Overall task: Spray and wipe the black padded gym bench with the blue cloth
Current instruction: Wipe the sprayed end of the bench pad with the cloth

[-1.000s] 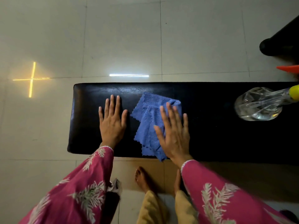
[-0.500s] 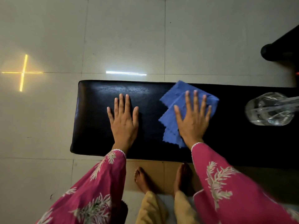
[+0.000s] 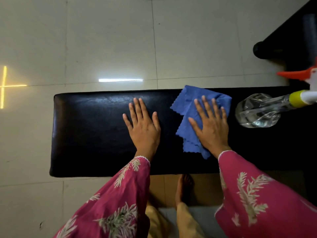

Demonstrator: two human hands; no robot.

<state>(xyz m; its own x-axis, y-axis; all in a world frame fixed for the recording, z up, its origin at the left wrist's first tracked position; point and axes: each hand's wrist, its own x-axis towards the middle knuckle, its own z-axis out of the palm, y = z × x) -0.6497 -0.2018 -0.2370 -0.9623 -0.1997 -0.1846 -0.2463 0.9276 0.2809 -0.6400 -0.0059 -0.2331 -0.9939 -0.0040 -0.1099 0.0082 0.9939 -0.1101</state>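
Head view: the left hand (image 3: 144, 127) lies flat, fingers straight, on the black padded worktop (image 3: 89, 131), holding nothing. Just to its right, the right hand (image 3: 210, 127) presses the blue cloth (image 3: 186, 108) down with spread, uncurled fingers. Close beyond that hand's right side a clear spray bottle (image 3: 257, 112) lies on its side; a wide rightward stroke would likely knock it and set it rolling off the padding.
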